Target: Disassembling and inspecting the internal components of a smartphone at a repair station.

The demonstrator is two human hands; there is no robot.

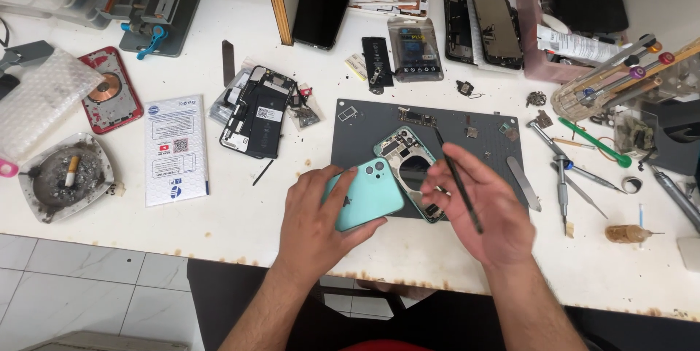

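- Head view: left hand [313,216] has its grip clamped over a mint-green phone back [364,192], camera end up, steadying it just off the grey mat's [357,147] near-left corner.
- Right hand [477,209] pinches a thin black spudger [458,180] loosely, palm open, tip raised over the mat, clear of the parts.
- Between the hands, on the mat, lies the gutted green phone frame [408,165], insides facing up.
- Far left of the mat on the white surface [240,227], an ashtray [65,176].
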